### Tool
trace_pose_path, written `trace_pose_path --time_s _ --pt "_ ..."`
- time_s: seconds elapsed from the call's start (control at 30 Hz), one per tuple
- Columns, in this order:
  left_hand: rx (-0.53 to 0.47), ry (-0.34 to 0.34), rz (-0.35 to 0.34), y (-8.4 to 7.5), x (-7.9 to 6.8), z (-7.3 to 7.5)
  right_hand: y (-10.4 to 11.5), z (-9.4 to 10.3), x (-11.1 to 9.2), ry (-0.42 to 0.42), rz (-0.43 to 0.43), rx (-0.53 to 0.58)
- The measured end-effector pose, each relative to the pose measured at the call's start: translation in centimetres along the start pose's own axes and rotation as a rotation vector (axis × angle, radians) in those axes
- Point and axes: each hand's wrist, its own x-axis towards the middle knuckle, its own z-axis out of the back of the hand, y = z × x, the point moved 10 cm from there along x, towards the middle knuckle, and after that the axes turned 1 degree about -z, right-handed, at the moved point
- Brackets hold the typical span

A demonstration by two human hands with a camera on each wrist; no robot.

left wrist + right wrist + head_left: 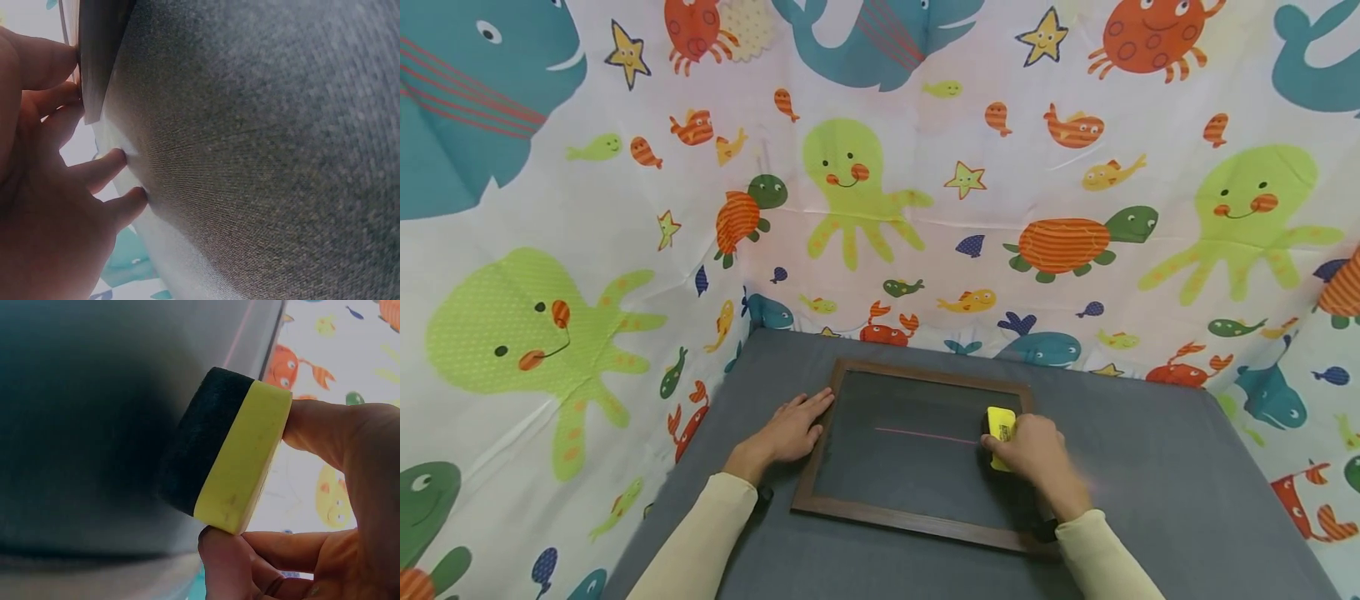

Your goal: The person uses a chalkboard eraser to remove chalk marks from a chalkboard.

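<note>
A blackboard [910, 479] with a brown wooden frame [917, 523] lies on the grey cloth, a thin pink chalk line [917, 434] running across its middle. My right hand [1041, 454] grips a yellow-and-black board eraser [1001, 423] between thumb and fingers, over the right part of the board at the line's right end. In the right wrist view the eraser's dark felt side [206, 437] faces the board. On the left, my left hand [790, 431] rests with extended fingers against the frame's left edge; two of its fingertips [134, 197] touch the cloth.
Grey cloth [1165, 483] covers the table around the board. White fabric walls [910, 167] printed with sea animals rise behind it and on both sides. Dark bands sit at both wrists, below pale yellow sleeves [703, 533].
</note>
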Motion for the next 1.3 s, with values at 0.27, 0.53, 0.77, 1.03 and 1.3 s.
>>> trace_pose_path --time_s 0.27,0.53,0.77,1.03,1.3 --pt "-0.045 -0.017 -0.03 0.5 0.2 -0.4 0.6 -1.6 0.1 -0.019 -0.024 -0.011" --pt "-0.025 -0.005 0.025 0.3 0.4 0.4 2.0 -1.6 0.0 -0.052 0.01 -0.055" --pt "0.004 0.006 0.023 0.1 0.6 0.5 4.4 -1.6 0.0 -0.073 0.037 -0.064" --pt "0.007 0.015 0.031 0.4 0.7 0.2 7.2 -2.7 0.9 -0.069 0.016 -0.037" --pt "-0.011 0.017 0.043 0.6 0.2 -0.4 10.9 -4.9 1.5 -0.029 0.025 -0.04"
